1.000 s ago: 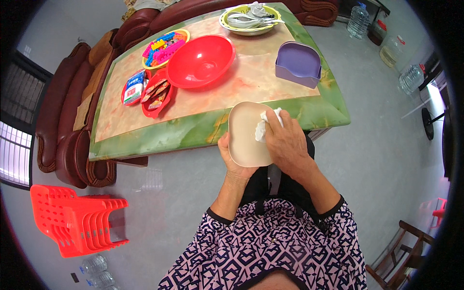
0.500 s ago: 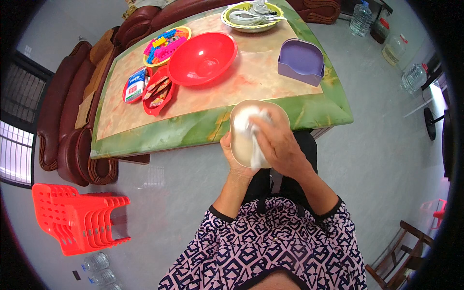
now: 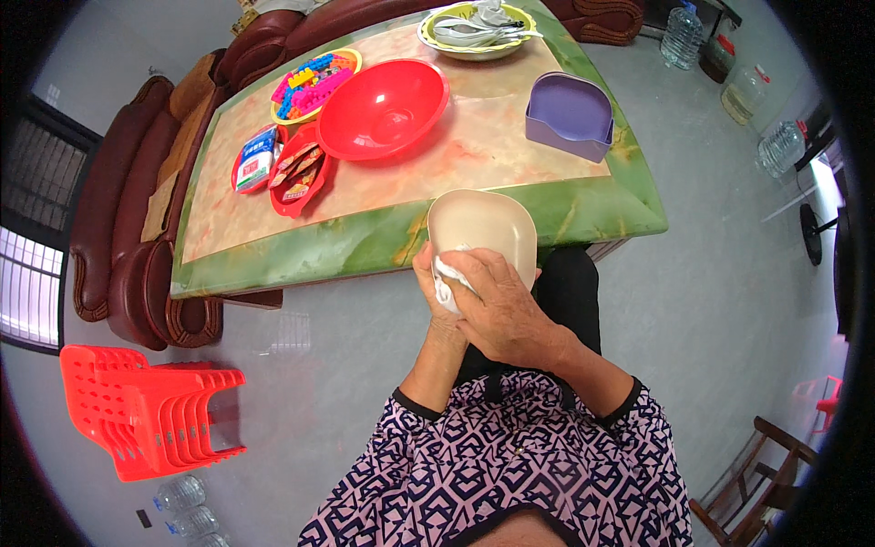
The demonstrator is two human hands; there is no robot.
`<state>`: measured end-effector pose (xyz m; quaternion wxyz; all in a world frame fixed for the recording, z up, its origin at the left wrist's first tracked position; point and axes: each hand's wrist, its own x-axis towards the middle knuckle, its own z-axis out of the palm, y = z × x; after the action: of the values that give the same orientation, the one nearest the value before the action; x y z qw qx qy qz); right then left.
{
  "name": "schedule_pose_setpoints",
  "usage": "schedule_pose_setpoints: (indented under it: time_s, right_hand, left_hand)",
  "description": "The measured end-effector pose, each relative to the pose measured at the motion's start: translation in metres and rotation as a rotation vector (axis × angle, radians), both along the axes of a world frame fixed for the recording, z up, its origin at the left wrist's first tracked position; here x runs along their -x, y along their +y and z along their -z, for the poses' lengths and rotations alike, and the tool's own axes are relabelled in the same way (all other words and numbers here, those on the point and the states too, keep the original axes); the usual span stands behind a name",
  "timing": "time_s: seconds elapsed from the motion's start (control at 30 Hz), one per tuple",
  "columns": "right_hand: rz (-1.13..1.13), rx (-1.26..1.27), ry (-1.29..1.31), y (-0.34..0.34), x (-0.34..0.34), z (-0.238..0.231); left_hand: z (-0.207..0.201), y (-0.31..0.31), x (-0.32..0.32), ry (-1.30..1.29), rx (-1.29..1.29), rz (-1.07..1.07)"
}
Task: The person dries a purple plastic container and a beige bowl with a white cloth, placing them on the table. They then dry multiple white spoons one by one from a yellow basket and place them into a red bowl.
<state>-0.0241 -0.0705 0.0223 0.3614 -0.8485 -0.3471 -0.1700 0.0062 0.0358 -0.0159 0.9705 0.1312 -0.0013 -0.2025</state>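
A cream square bowl with rounded corners [image 3: 488,219] is held up in front of me, just off the table's near edge. My left hand [image 3: 428,284] grips it from the left and underneath; most of those fingers are hidden behind it. Inside the near part of the bowl, my right hand [image 3: 499,301] presses a crumpled white cloth [image 3: 446,284] against the near left wall. Some of the cloth sticks out past the right fingers, and the rest is covered by them.
On the green-edged table [image 3: 583,208] stand a red basin [image 3: 383,109], a purple container [image 3: 570,114], a bowl of spoons [image 3: 478,32], a basket of toy bricks [image 3: 314,87] and red dishes with packets [image 3: 296,173]. Stacked red stools [image 3: 150,410] stand on the floor at left.
My right hand has slid the white cloth from the middle of the bowl toward its near left side. The bowl has turned slightly in my left hand.
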Motion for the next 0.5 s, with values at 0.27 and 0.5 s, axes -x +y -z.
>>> schedule_pose_setpoints:
  time_s: [0.27, 0.5]
  right_hand:
    - [0.224, 0.130, -0.203, -0.021, 0.015, 0.011]
    - [0.209, 0.185, -0.109, -0.044, 0.011, 0.026]
  left_hand:
    - [0.000, -0.005, -0.004, -0.028, -0.264, -0.194]
    - [-0.007, -0.001, -0.002, 0.070, -0.674, -0.085]
